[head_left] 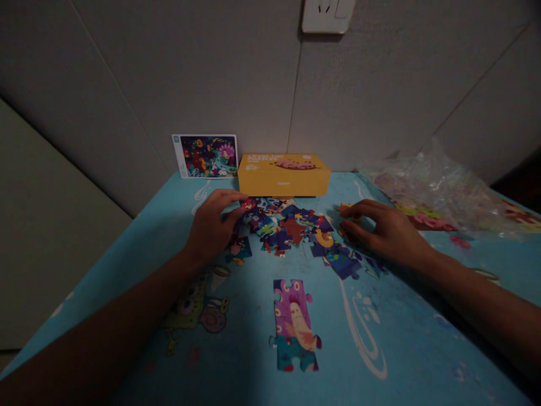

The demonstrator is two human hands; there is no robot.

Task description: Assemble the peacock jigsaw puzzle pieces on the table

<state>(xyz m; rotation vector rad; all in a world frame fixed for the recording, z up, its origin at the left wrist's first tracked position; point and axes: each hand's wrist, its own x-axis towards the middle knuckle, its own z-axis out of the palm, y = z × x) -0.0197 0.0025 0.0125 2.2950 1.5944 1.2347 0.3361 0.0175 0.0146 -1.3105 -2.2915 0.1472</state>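
My left hand (pixel 213 224) is at the left end of a heap of loose jigsaw puzzle pieces (pixel 291 230). Its thumb and forefinger close on a reddish puzzle piece (pixel 249 203). On the right side of the heap, my right hand (pixel 380 226) has thumb and fingers curled together at a yellow-orange puzzle piece (pixel 345 207), partly hidden by the fingertips. Nearer to me lies a joined strip of puzzle pieces (pixel 295 327), pink and purple above, teal below, apart from both hands.
A yellow puzzle box (pixel 284 179) stands against the wall behind the heap. Left of it leans a picture card (pixel 207 156) with a colourful scene. Crumpled clear plastic (pixel 439 192) lies at the back right over printed sheets. A blue cartoon-print cloth (pixel 253 366) covers the table.
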